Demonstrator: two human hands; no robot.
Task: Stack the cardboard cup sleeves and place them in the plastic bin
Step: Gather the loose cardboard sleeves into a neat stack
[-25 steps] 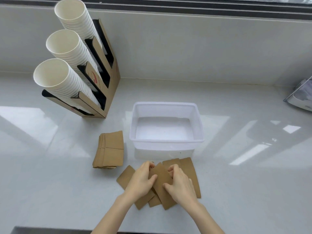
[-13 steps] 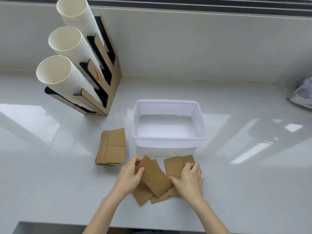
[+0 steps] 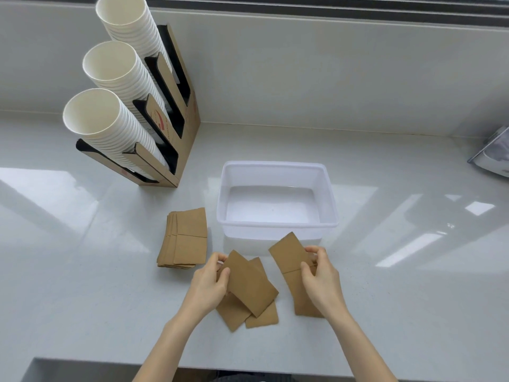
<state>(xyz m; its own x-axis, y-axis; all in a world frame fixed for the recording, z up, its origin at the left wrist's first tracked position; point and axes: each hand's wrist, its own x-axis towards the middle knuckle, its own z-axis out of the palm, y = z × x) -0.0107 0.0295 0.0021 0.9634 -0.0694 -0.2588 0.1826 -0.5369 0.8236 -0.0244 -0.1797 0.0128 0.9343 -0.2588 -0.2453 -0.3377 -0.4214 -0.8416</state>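
Note:
A clear plastic bin (image 3: 276,224) stands empty in the middle of the white counter. Left of it lies a neat stack of brown cardboard sleeves (image 3: 184,238). In front of the bin, my left hand (image 3: 207,285) grips the left end of a flat sleeve (image 3: 252,282) that lies over two loose sleeves (image 3: 248,315). My right hand (image 3: 321,277) pinches another sleeve (image 3: 289,252) by its right edge, tilted and lifted above one more sleeve (image 3: 301,301) on the counter.
A cardboard dispenser (image 3: 176,128) with three slanted rows of white paper cups (image 3: 110,133) stands at the back left. A grey object (image 3: 493,155) sits at the right edge. The wall runs along the back; the counter's front edge is near my arms.
My hands have drawn apart, splitting the pile: the left keeps one sleeve over the left group, the right has picked up a sleeve and shifted right toward the bin's front corner.

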